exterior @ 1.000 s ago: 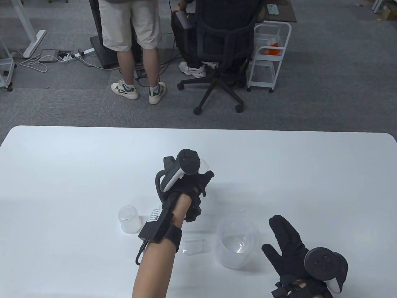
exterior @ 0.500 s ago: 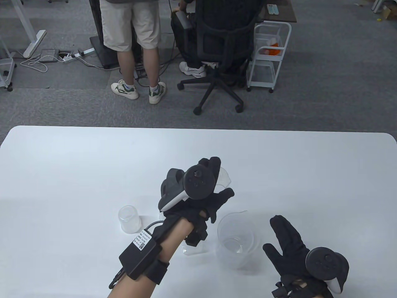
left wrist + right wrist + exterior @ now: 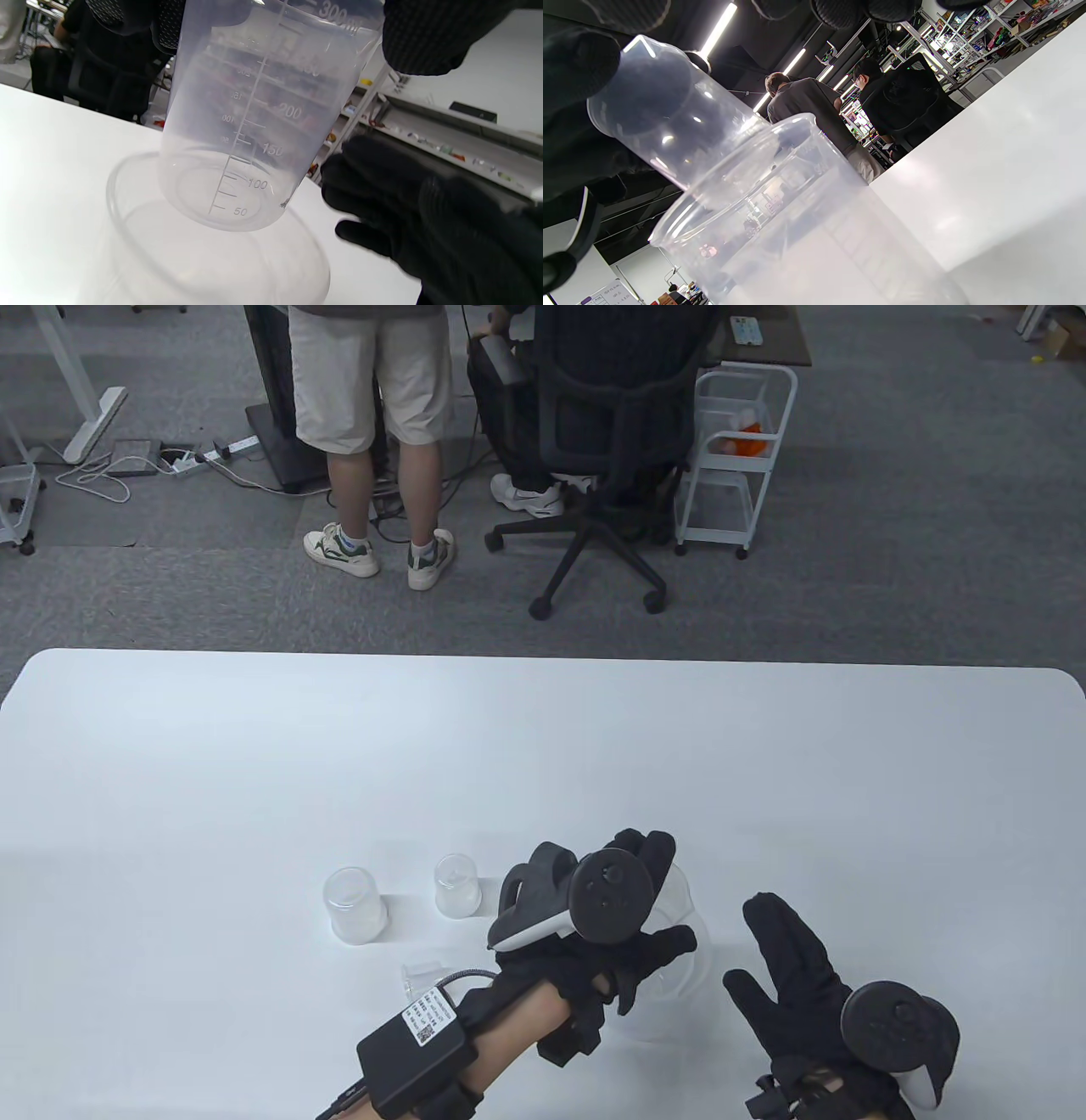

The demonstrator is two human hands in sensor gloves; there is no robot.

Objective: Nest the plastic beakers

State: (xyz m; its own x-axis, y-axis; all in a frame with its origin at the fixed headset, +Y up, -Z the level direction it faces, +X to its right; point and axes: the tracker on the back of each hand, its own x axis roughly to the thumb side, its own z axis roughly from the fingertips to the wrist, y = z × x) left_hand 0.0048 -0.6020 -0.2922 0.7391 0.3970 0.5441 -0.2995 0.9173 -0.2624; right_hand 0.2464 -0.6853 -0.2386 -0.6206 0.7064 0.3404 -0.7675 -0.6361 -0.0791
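Two small clear beakers stood upright on the white table [image 3: 170, 746] to the left of the action, one [image 3: 355, 906] near the left hand's forearm and a smaller one [image 3: 456, 886] just beside the tracker, with a third small beaker [image 3: 420, 976] apparently on its side near the wrist cable; none lay between the hands. Beyond the table's far edge were an office chair [image 3: 607, 432] and a standing person [image 3: 373, 432]. The far half of the table and its right side offered open surface. The left hand [image 3: 624, 950] gripped a graduated beaker [image 3: 263, 110] by its rim from above, fingers [image 3: 428, 38] curled around the top, its base lowered just into the mouth of the large beaker [image 3: 212, 254] standing near the front edge. The graduated beaker was translucent, tapered, marked 50 to 300. The right hand [image 3: 793, 984] lay flat and spread beside the large beaker, holding nothing.
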